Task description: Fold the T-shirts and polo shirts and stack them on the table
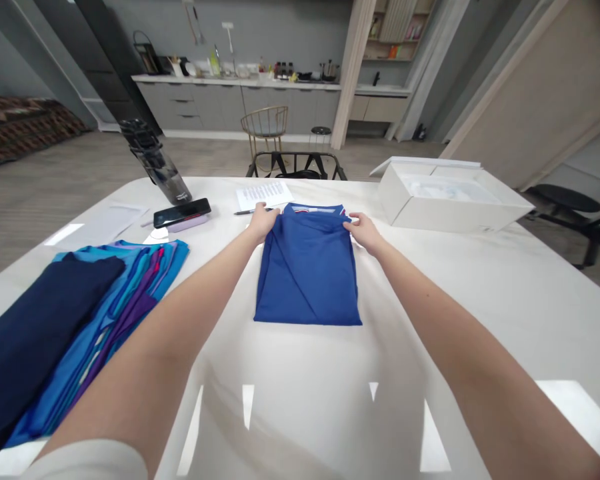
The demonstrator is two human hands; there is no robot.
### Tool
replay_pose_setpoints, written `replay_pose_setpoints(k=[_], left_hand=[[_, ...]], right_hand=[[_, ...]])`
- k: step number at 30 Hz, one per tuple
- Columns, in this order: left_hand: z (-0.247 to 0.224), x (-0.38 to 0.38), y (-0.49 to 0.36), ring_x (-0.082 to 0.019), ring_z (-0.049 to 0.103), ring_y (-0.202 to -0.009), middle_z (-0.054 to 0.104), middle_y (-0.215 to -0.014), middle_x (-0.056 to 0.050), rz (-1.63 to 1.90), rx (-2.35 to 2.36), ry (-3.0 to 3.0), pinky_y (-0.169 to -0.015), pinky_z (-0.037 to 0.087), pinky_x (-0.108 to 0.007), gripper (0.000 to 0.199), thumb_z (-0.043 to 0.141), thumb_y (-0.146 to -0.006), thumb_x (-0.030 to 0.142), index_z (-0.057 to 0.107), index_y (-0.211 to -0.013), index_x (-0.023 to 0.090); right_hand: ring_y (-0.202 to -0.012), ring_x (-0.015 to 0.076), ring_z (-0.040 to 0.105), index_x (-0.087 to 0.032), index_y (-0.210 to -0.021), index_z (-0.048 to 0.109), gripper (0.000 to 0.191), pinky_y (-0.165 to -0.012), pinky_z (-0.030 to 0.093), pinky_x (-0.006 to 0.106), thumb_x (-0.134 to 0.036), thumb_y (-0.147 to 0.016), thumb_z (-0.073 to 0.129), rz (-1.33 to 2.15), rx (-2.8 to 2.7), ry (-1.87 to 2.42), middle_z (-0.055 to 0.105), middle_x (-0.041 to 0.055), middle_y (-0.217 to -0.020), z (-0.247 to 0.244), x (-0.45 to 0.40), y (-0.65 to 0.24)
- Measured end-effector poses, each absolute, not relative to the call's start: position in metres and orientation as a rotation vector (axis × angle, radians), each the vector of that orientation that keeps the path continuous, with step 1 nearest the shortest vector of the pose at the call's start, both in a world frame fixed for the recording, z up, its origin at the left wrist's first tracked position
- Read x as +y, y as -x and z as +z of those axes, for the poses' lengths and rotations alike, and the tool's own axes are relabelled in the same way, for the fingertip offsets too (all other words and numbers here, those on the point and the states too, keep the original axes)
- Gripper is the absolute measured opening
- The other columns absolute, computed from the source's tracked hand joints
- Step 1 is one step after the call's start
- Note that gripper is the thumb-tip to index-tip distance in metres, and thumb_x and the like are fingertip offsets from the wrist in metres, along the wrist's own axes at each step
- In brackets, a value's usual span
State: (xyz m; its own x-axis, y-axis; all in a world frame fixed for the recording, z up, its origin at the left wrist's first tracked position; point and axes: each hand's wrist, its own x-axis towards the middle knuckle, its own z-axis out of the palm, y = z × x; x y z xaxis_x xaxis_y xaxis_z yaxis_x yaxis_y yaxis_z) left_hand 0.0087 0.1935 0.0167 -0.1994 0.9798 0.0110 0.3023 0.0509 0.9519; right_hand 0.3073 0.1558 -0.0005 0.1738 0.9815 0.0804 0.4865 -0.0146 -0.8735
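Note:
A blue shirt (307, 273) lies folded into a flat rectangle on the white table (300, 393), its collar at the far end. My left hand (264, 221) pinches the shirt's far left corner between thumb and fingers. At the far right corner, my right hand (363, 231) grips the edge of the same shirt in a similar pinch. Both arms reach forward, one on each side of the cloth. A pen (253, 212) lies by my left hand, in front of a printed sheet of paper (264, 195).
To the left lies a stack of folded garments (125, 300) with a dark navy one (40, 333) on top. Behind it are a phone (182, 213) and a tall dark bottle (155, 163). An opened white box (447, 207) stands at the back right. A black chair (297, 167) is beyond the table.

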Motion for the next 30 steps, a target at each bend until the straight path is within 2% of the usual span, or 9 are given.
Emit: replay_pose_setpoints(k=[3, 5, 7, 10, 16, 19, 22, 26, 30], left_hand=[[0.006, 0.208, -0.002, -0.031, 0.055, -0.123, 0.064, -0.129, -0.011, 0.973, 1.746, -1.914, -0.104, 0.04, -0.049, 0.037, 0.064, -0.083, 0.024, 0.07, -0.119, 0.024], [0.004, 0.21, 0.004, -0.034, 0.051, -0.124, 0.067, -0.126, -0.009, 0.715, 1.62, -2.299, -0.108, 0.031, -0.055, 0.023, 0.062, -0.087, 0.033, 0.076, -0.104, 0.026], [0.003, 0.211, 0.008, -0.034, 0.053, -0.119, 0.071, -0.113, -0.009, 0.498, 1.49, -2.484, -0.107, 0.027, -0.056, 0.023, 0.062, -0.089, 0.041, 0.078, -0.097, 0.026], [-0.001, 0.214, 0.011, -0.034, 0.053, -0.116, 0.071, -0.108, -0.009, 0.418, 1.501, -2.512, -0.105, 0.028, -0.053, 0.028, 0.064, -0.089, 0.046, 0.076, -0.105, 0.026], [0.004, 0.223, 0.014, -0.029, 0.061, -0.109, 0.074, -0.096, -0.003, 0.346, 1.496, -2.312, -0.105, 0.027, -0.048, 0.016, 0.069, -0.087, 0.037, 0.073, -0.093, 0.024], [0.014, 0.224, 0.019, -0.029, 0.061, -0.117, 0.075, -0.111, -0.002, 0.201, 1.466, -2.345, -0.107, 0.027, -0.046, 0.022, 0.069, -0.085, 0.036, 0.072, -0.105, 0.026], [0.02, 0.225, 0.021, -0.03, 0.058, -0.125, 0.071, -0.128, -0.005, 0.059, 1.502, -2.391, -0.107, 0.028, -0.047, 0.029, 0.066, -0.087, 0.035, 0.069, -0.114, 0.027], [0.021, 0.224, 0.018, -0.031, 0.059, -0.124, 0.073, -0.125, -0.004, 0.071, 1.555, -2.38, -0.107, 0.029, -0.047, 0.027, 0.066, -0.087, 0.039, 0.072, -0.111, 0.028], [0.021, 0.223, 0.015, -0.032, 0.062, -0.117, 0.077, -0.111, -0.002, 0.164, 1.602, -2.332, -0.107, 0.031, -0.047, 0.019, 0.069, -0.084, 0.042, 0.076, -0.095, 0.028]], right_hand=[[-0.101, 0.0262, 0.06, -0.02, -0.125, 0.069, 0.045, -0.095, 0.05, 0.042, -0.025, -0.081, 0.071, 0.399, -1.77, 1.614, 0.062, 0.0117, -0.113, -0.021, 0.177, -0.313], [-0.107, 0.0278, 0.059, -0.023, -0.114, 0.075, 0.031, -0.101, 0.047, 0.043, -0.03, -0.085, 0.069, 0.339, -2.001, 1.534, 0.062, 0.0113, -0.113, -0.028, 0.181, -0.318], [-0.105, 0.0283, 0.059, -0.023, -0.108, 0.078, 0.027, -0.1, 0.047, 0.043, -0.04, -0.088, 0.068, 0.326, -2.115, 1.526, 0.065, 0.0104, -0.107, -0.033, 0.182, -0.322], [-0.102, 0.0292, 0.06, -0.022, -0.115, 0.076, 0.035, -0.095, 0.048, 0.043, -0.045, -0.091, 0.067, 0.265, -2.125, 1.624, 0.067, 0.0116, -0.105, -0.036, 0.184, -0.328], [-0.093, 0.025, 0.062, -0.022, -0.109, 0.076, 0.022, -0.091, 0.047, 0.038, -0.024, -0.089, 0.066, 0.308, -2.156, 1.592, 0.071, 0.0069, -0.096, -0.037, 0.185, -0.34], [-0.092, 0.0242, 0.063, -0.022, -0.108, 0.076, 0.023, -0.09, 0.048, 0.037, -0.021, -0.087, 0.066, 0.326, -2.18, 1.517, 0.07, 0.0053, -0.094, -0.031, 0.179, -0.341], [-0.09, 0.023, 0.063, -0.024, -0.112, 0.075, 0.025, -0.09, 0.049, 0.037, -0.023, -0.088, 0.067, 0.334, -2.215, 1.453, 0.066, 0.0064, -0.101, -0.026, 0.174, -0.339], [-0.087, 0.0215, 0.062, -0.022, -0.103, 0.075, 0.017, -0.09, 0.05, 0.036, -0.026, -0.091, 0.065, 0.414, -2.227, 1.496, 0.061, 0.009, -0.107, -0.027, 0.174, -0.338], [-0.086, 0.0209, 0.061, -0.019, -0.104, 0.072, 0.019, -0.089, 0.05, 0.035, -0.027, -0.088, 0.07, 0.483, -2.167, 1.573, 0.061, 0.0089, -0.103, -0.032, 0.179, -0.34]])
